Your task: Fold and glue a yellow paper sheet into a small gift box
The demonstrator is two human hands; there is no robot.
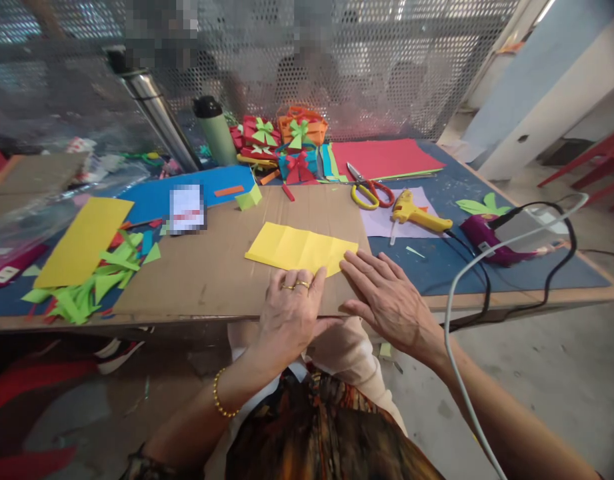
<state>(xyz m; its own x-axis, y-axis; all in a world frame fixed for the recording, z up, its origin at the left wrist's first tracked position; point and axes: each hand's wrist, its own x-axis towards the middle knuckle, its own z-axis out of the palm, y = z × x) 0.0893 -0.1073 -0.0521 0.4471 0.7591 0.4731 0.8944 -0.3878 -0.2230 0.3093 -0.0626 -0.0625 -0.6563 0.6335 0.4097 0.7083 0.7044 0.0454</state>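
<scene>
A strip of yellow paper [299,245] with crosswise creases lies on a brown cardboard sheet [201,273] in front of me. My left hand [293,303], fingers bent and close together, presses on the paper's near edge; the fingertips are partly hidden. My right hand [387,300] rests flat at the paper's right end, fingers stretched out, its fingertips touching the corner.
Beyond the cardboard's right side lie scissors [369,190] and a yellow glue gun [417,217] with a cord. A white cable [454,293] crosses near my right forearm. Green paper scraps [107,273] pile up at left. Folded paper boxes [297,160] and a green bottle [215,130] stand behind.
</scene>
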